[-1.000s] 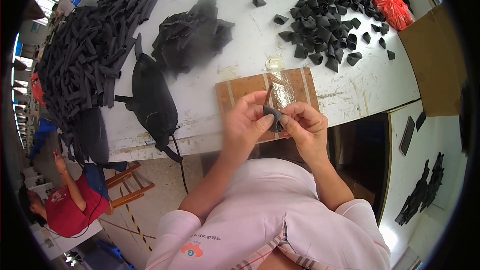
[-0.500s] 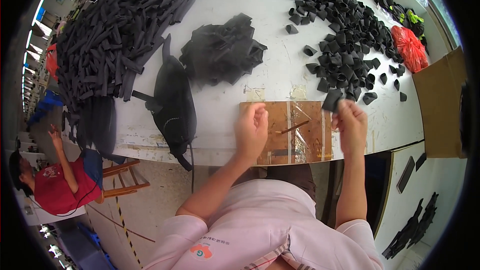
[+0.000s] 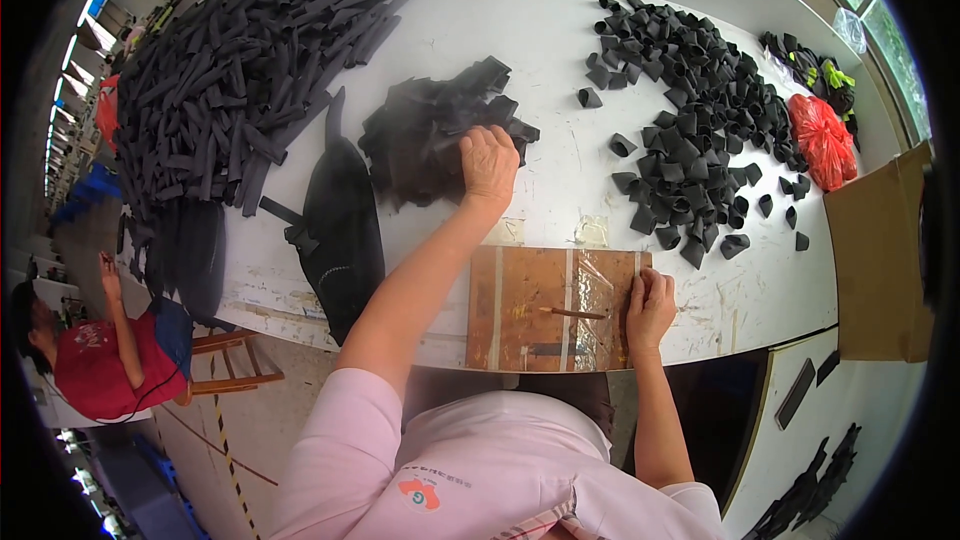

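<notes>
My left hand (image 3: 489, 168) reaches onto the near right part of a heap of flat black pieces (image 3: 420, 130), its fingers curled down and closed on a piece there. The fingertips are partly hidden. My right hand (image 3: 651, 308) is closed at the right edge of a brown board (image 3: 510, 290); what its curled fingers hold, if anything, is hidden. Across the board run pale strips and clear tape, and a thin brown stick (image 3: 575, 313) lies on it. Beyond my right hand spreads a pile of folded black loops (image 3: 700, 140).
At the far left is a large heap of long black strips (image 3: 220, 90). A black bag-like item (image 3: 335, 230) lies by my left forearm. To the right are a red plastic bag (image 3: 822, 140) and a cardboard box (image 3: 880, 255). A person in red (image 3: 115, 365) sits at the left.
My left hand has moved from the board's left side to the flat-piece heap. The right hand has let go of a black piece by the loop pile and come back to the board's edge.
</notes>
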`<move>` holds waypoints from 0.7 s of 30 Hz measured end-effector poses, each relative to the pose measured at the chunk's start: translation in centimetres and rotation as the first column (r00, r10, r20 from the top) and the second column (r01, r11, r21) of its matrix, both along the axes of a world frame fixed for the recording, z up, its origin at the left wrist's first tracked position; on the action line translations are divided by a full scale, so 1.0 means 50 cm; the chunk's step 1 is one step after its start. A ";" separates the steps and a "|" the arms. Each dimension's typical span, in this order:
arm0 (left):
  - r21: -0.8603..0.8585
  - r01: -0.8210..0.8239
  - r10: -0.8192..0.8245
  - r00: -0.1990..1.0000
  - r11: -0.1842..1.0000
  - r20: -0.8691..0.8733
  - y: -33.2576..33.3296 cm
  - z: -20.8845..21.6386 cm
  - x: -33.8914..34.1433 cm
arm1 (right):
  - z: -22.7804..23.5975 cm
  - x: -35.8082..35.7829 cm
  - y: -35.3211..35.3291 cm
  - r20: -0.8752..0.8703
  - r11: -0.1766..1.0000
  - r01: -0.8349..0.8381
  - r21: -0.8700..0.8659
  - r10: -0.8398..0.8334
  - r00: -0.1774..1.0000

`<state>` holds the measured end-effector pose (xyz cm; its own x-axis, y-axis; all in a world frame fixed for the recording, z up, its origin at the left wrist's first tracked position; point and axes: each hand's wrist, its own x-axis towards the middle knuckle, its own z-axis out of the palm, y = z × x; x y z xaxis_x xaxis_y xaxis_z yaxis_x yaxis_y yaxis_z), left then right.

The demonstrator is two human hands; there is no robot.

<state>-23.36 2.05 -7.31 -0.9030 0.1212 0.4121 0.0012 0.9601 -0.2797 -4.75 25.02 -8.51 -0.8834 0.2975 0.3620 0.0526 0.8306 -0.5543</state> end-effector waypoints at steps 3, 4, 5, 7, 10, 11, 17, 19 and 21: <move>-0.034 0.105 -0.106 0.993 0.994 -0.054 -0.011 -0.003 -0.011 | -0.001 -0.001 0.004 0.009 1.000 -0.017 -0.014 0.017 1.000; 0.013 0.114 -0.114 0.993 0.993 -0.024 -0.016 0.002 -0.015 | -0.002 -0.003 0.005 0.011 1.000 -0.019 -0.017 0.019 1.000; 0.060 0.121 -0.122 0.993 0.991 0.006 -0.022 0.008 -0.017 | -0.003 -0.005 0.005 0.007 0.999 -0.022 -0.039 0.023 1.000; 0.090 0.129 -0.129 0.992 0.988 -0.001 -0.030 0.024 -0.019 | -0.004 -0.006 0.006 0.008 0.998 -0.016 -0.065 0.016 1.000; 0.209 0.191 -0.173 0.979 0.959 -0.104 -0.040 0.046 -0.012 | -0.003 -0.006 0.007 0.002 0.996 -0.010 -0.092 0.011 1.000; 0.205 0.194 -0.176 0.979 0.959 -0.103 -0.046 0.054 -0.008 | -0.006 -0.007 0.008 -0.008 0.995 -0.016 -0.101 0.016 1.000; 0.308 0.426 -0.327 0.888 0.851 -0.324 -0.047 0.110 0.067 | -0.006 -0.002 0.013 -0.014 0.992 -0.023 -0.127 0.021 1.000; 0.341 0.424 -0.345 0.899 0.839 -0.269 -0.045 0.119 0.110 | -0.006 -0.002 0.015 -0.014 0.991 -0.026 -0.130 0.024 1.000; 0.353 0.483 -0.407 0.873 0.801 -0.269 -0.045 0.116 0.150 | -0.007 -0.003 0.014 -0.021 0.990 -0.035 -0.134 0.033 0.999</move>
